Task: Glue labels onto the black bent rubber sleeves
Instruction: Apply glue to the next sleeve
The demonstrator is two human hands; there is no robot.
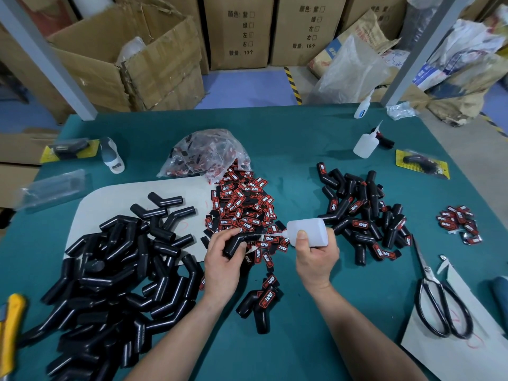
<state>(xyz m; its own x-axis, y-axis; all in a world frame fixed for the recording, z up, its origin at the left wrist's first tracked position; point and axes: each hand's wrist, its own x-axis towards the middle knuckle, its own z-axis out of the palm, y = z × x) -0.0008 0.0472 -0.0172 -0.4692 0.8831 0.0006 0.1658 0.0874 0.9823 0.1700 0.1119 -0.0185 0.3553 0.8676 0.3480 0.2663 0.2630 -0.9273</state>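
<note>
A: Obs. The bent sleeve (239, 241) is held just above the desk (288, 353), over the near edge of the loose label heap (242, 207). Left hand (222, 268): grip curled round the sleeve's lower leg. Right hand (316, 257): grip wrapped round the glue bottle (309, 232), thumb on its side, nozzle aimed at the sleeve's upper leg.

B: Risk?

A: Most likely an over-squeeze. Glue could run off the curved rubber onto the holding hand, or drip onto the labels beneath and bond them together. A bead laid off-line would seat the label crooked. Whether glue is out yet cannot be told; the tip is too small.

B: Surroundings?

A: Unlabelled sleeves (118, 270) are heaped at left, partly on a white sheet (110, 193). Labelled sleeves (365, 215) are piled at right, with two finished ones (261, 301) between the forearms. A label bag (206, 152) sits behind the heap, a spare bottle (364, 144) far right, scissors (428, 273) near right. The finished pile lies beyond the bottle hand, so reaching it probably means crossing over.
</note>
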